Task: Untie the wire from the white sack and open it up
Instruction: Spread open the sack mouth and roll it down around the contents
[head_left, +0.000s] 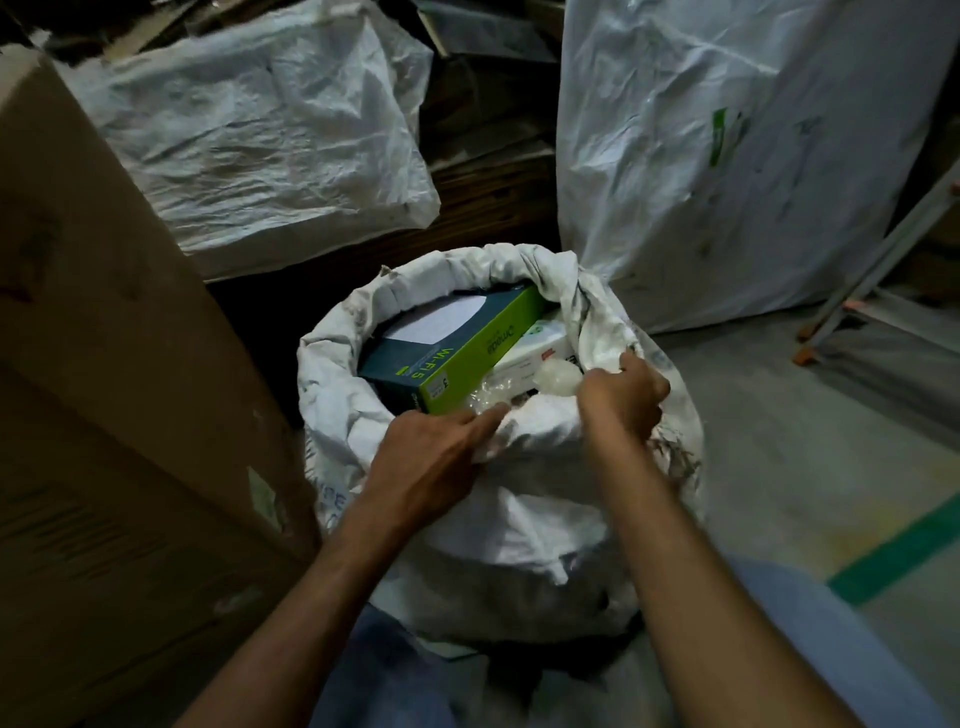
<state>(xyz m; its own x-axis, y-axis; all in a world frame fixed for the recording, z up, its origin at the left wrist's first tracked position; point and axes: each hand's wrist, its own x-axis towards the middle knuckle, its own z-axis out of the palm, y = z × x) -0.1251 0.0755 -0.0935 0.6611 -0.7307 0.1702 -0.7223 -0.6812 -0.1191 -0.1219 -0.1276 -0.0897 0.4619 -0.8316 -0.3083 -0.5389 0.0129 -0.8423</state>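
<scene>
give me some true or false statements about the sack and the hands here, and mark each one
1. The left hand and the right hand both grip the near rim of the white sack. True.
2. A wire ties the sack's mouth shut. False: the mouth is open, its rim is rolled down, and no wire shows.
3. A teal and green box lies inside the sack. True.
4. The cardboard carton stands to the right of the sack. False: the carton is on its left.
5. The right hand is lifting a white box out. False: it grips the rim, and the white box lies in the sack beside the green one.
</scene>
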